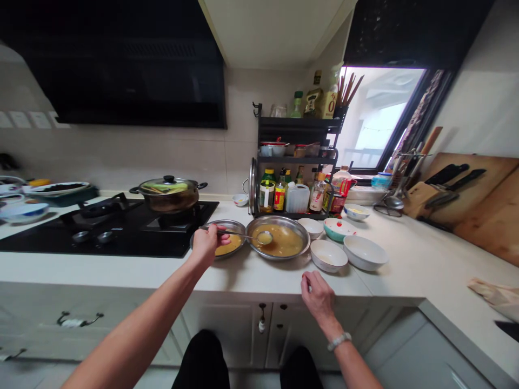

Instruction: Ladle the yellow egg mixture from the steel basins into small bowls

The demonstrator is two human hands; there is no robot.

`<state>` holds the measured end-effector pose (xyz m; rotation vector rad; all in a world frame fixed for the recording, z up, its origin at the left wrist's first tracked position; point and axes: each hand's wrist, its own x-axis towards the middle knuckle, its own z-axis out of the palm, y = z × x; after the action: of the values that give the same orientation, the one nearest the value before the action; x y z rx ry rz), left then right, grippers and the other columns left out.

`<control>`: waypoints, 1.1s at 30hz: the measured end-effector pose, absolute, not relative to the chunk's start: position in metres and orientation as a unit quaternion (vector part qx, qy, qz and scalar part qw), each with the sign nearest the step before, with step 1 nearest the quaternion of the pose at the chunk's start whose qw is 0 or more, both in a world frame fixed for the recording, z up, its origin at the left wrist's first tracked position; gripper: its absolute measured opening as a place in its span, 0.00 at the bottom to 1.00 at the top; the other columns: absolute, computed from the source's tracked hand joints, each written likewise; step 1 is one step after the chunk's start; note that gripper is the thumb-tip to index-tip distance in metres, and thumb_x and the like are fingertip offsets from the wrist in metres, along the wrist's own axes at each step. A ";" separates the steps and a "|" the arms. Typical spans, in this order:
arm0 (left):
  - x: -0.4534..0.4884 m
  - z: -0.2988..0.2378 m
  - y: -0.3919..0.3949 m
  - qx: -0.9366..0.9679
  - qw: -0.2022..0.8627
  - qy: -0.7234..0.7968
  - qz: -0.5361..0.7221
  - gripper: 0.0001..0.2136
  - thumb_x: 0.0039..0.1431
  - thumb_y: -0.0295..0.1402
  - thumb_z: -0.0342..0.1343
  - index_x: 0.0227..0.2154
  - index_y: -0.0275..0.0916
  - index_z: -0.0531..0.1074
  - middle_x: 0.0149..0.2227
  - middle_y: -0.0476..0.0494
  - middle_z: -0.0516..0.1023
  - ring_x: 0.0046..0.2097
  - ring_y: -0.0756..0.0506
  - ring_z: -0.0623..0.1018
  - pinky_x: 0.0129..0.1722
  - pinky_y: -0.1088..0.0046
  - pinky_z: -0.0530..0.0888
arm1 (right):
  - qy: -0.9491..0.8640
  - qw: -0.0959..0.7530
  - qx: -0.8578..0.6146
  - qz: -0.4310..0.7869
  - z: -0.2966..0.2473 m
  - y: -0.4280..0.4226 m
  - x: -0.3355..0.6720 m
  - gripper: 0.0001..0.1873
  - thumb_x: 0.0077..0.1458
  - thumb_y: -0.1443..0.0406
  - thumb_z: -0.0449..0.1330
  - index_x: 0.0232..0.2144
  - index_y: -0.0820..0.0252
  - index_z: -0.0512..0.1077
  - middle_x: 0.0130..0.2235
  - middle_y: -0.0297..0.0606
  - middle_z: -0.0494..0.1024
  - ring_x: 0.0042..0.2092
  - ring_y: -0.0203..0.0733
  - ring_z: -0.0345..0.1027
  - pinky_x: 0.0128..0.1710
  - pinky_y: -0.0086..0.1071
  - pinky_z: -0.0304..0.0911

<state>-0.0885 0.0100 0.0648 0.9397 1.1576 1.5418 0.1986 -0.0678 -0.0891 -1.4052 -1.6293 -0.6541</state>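
Observation:
My left hand (208, 243) is closed round the handle of a metal ladle (264, 237), whose bowl hangs full of yellow batter over a wide steel bowl (300, 231) of the same batter. Under my left hand lies a smaller steel plate (239, 226) with a yellow layer in it. My right hand (317, 294) rests on the front edge of the white counter (243, 275), fingers curled and held together, just before a white bowl (328, 255). What it holds, if anything, I cannot make out.
A lidded pot (169, 194) sits on the black hob (121, 229) at left. Behind the bowls stands a black rack (295, 162) of bottles and jars. More bowls (365, 252) lie right; cutting boards and knives (454, 181) lean at far right. Plates (57, 189) stand far left.

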 end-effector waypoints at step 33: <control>-0.114 0.078 -0.047 0.837 -0.048 0.356 0.412 0.14 0.62 0.34 0.41 0.38 0.38 0.72 0.33 0.42 0.78 0.33 0.48 0.77 0.35 0.75 0.72 | -0.656 0.503 -0.533 -0.181 -0.080 -0.074 0.200 0.09 0.58 0.68 0.50 0.29 0.59 0.68 0.25 0.33 0.68 0.25 0.34 0.61 0.26 0.28 0.57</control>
<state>-0.1145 -0.0465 0.0782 2.7142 1.1541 1.3354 0.1997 -0.0739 -0.0799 -1.2871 -1.5840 -0.4371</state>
